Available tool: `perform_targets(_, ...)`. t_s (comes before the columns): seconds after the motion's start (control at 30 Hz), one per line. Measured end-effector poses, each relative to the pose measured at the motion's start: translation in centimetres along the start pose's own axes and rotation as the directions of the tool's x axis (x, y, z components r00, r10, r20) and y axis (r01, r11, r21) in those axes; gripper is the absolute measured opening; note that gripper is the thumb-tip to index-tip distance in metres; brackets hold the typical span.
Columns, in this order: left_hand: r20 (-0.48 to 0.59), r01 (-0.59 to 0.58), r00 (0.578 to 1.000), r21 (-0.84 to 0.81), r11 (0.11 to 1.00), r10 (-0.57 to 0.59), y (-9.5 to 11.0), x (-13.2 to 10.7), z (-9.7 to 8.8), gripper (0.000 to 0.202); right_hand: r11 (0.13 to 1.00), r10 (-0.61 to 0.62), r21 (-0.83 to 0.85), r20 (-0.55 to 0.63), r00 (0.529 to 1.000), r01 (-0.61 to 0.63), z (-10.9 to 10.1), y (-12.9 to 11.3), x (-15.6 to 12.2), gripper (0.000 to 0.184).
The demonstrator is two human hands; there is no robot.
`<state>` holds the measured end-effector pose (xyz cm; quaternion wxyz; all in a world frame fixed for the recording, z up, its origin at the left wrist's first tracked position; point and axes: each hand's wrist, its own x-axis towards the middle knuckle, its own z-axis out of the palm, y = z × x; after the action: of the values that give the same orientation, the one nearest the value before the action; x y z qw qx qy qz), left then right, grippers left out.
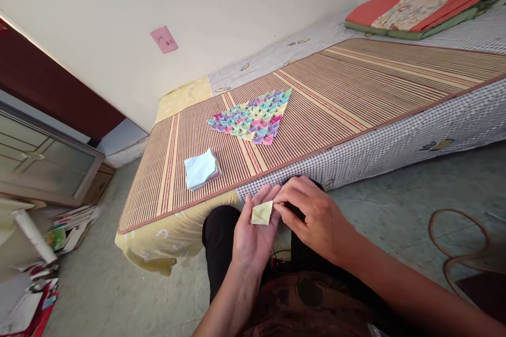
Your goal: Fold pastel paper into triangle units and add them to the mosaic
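Observation:
A small piece of pale yellow folding paper, folded into a small four-sided shape, rests on my left hand. That palm faces up, with the thumb along the paper's left edge and the fingers beneath it. From the right, my right hand pinches the paper's right corner between thumb and forefinger. Both hands are above my lap, in front of the bed's edge. On the bed mat lie rows of small folded paper boats in several colours. Closer to me is a stack of square paper sheets, light blue on top.
A striped bamboo mat covers the bed. Folded orange and green bedding lies at the far right. A pink note is on the wall. Papers and clutter fill the floor at left; a brown cord loop is at right.

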<state>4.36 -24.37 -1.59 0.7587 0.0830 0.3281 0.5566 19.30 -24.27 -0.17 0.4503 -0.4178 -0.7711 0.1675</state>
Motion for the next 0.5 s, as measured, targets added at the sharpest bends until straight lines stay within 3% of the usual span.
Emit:
perform_targets(0.2, 0.013, -0.255, 0.966, 0.179, 0.950, 0.257, -0.4, -0.5, 0.3, 0.037, 0.995, 0.066, 0.060, 0.109, 0.992, -0.073, 2.1, -1.6, -0.9, 0.012)
perform_targets(0.5, 0.038, -0.325, 0.945, 0.231, 0.917, 0.325, -1.1, -0.7, 0.4, 0.042, 0.985, 0.102, 0.126, 0.109, 0.989, -0.116, 2.7, -2.0, -1.0, 0.023)
